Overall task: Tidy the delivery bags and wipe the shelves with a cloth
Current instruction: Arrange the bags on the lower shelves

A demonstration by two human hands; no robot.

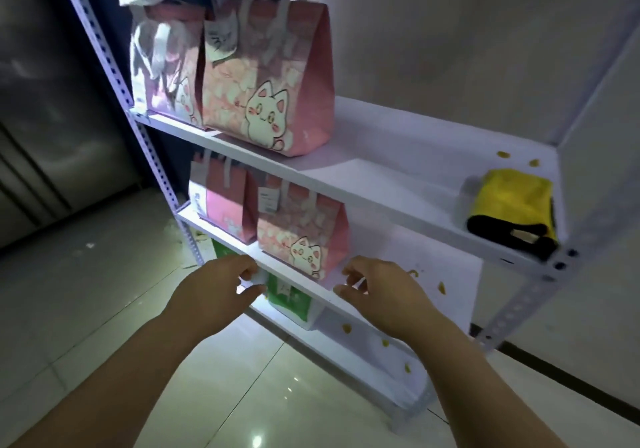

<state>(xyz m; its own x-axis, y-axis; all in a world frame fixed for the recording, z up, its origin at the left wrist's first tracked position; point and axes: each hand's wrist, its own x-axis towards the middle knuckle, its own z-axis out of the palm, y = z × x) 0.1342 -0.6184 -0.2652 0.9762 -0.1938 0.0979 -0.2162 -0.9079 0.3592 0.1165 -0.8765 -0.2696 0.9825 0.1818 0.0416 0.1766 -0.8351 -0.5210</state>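
Observation:
A white metal shelf unit (391,170) holds pink cat-print delivery bags. Two stand on the upper shelf (266,77), two more on the middle shelf (304,233). A green and white bag (289,300) sits on the bottom shelf under the middle board. My left hand (221,292) is in front of the green bag, fingers curled near its top edge; a firm hold is not visible. My right hand (381,292) hovers open at the middle shelf's front edge, beside the right pink bag. A yellow cloth (509,202) with a black strap lies at the upper shelf's right end.
Yellow crumbs (502,154) dot the upper shelf; more lie on the middle shelf (441,286) and the bottom shelf (346,327). A white wall stands behind and to the right. Glossy floor tiles (242,395) lie below, with scraps near the left post (194,240).

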